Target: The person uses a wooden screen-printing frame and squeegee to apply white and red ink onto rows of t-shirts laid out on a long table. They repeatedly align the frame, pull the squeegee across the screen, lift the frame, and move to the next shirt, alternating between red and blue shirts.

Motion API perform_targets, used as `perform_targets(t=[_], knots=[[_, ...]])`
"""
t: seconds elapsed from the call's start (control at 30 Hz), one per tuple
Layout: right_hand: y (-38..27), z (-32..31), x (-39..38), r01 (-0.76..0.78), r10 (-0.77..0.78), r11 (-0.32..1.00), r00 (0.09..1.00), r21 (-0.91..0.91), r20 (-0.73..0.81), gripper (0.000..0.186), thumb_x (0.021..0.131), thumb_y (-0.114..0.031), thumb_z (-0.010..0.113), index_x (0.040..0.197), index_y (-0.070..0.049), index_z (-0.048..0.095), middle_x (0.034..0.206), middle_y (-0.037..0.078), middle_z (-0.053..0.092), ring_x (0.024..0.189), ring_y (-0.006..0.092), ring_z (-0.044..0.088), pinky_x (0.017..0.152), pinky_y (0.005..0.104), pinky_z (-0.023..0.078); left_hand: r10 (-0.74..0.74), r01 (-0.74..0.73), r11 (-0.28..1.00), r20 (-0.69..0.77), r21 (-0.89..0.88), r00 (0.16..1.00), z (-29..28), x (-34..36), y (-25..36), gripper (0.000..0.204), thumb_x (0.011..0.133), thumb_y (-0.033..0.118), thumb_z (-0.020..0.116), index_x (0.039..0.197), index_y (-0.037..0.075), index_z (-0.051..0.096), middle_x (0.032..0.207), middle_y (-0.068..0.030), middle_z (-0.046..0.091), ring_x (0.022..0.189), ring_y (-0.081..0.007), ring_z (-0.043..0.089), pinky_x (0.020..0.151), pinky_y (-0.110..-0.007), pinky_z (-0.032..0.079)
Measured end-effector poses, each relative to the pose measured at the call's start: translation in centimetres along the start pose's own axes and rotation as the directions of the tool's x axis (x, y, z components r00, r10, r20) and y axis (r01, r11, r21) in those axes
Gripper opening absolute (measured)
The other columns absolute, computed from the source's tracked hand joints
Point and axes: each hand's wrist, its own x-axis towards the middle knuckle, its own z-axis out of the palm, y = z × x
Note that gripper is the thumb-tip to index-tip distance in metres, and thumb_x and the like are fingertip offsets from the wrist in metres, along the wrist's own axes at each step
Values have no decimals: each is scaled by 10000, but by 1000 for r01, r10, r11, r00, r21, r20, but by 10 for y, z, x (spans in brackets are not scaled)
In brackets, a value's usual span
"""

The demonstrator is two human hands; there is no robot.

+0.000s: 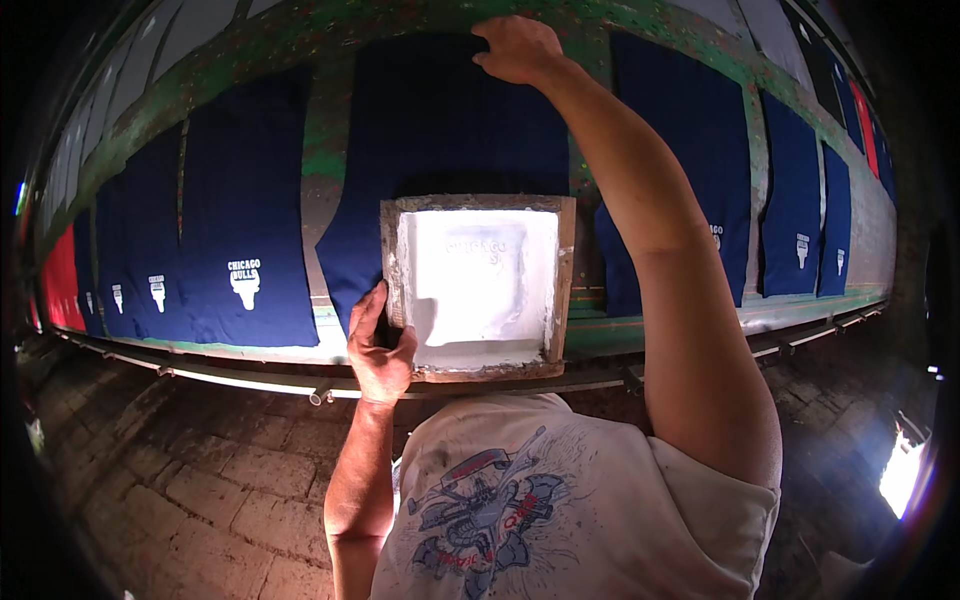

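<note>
My left hand (380, 350) grips the lower left side of a wooden screen-printing frame (567, 290), thumb on the near side and fingers along the wood. White ink covers its mesh (470, 300), and a faint design shows through near the top. The frame rests over the lower part of a navy fabric panel (430, 120), hiding that part. My right arm is stretched far forward. At the panel's far edge is my right hand (522, 48), fingers bent, thumb and forefinger apart; whether it touches the cloth is hard to see.
Navy panels with a white print lie to the left (245, 180) and right (680, 150) on a long, paint-stained green table (330, 130). A red cloth (62, 280) lies at the far left. A metal rail (250, 382) runs along the near edge, above a brick floor (230, 480).
</note>
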Motion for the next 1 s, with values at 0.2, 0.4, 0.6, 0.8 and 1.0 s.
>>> perform_targets(t=[0.2,0.4,0.6,0.8,1.0], knots=[[0,-5,-6,-16,16,1000,1000,4,5,580,1005,-430,787,1534,-210,702,1444,123,762,1377,353,698,1156,517,567,9,-10,1000,-11,-29,1000,5,-3,-3,794,806,-127,700,1579,50,662,1527,-169,648,1432,-282,625,1258,-408,463],[-6,-7,-7,-18,18,1000,1000,-10,0,605,1003,-470,797,1539,-209,694,1440,136,758,1381,358,694,1160,521,562,42,-43,999,-22,-15,999,3,0,-6,789,810,-130,702,1578,49,662,1527,-171,645,1427,-281,622,1250,-400,461],[-2,-9,-47,71,-98,993,934,-89,-343,659,1037,-490,779,1610,-210,612,1591,125,638,1534,367,543,1260,578,445,61,-60,998,-16,25,998,2,0,-7,796,819,-139,690,1593,43,643,1501,-169,649,1394,-279,628,1225,-386,468],[36,-36,-152,55,-51,998,866,-7,-498,632,1015,-402,808,1581,-184,631,1567,122,636,1501,369,545,1244,562,443,115,-116,984,13,135,993,0,3,-5,799,822,-114,687,1604,37,622,1474,-180,652,1369,-299,637,1213,-391,473],[66,-55,-316,-65,110,992,872,111,-477,537,969,-195,855,1469,-80,695,1460,151,683,1401,394,612,1199,516,489,234,-234,954,25,186,972,1,8,-12,792,819,-98,694,1600,7,614,1407,-151,653,1316,-259,649,1166,-358,489]])
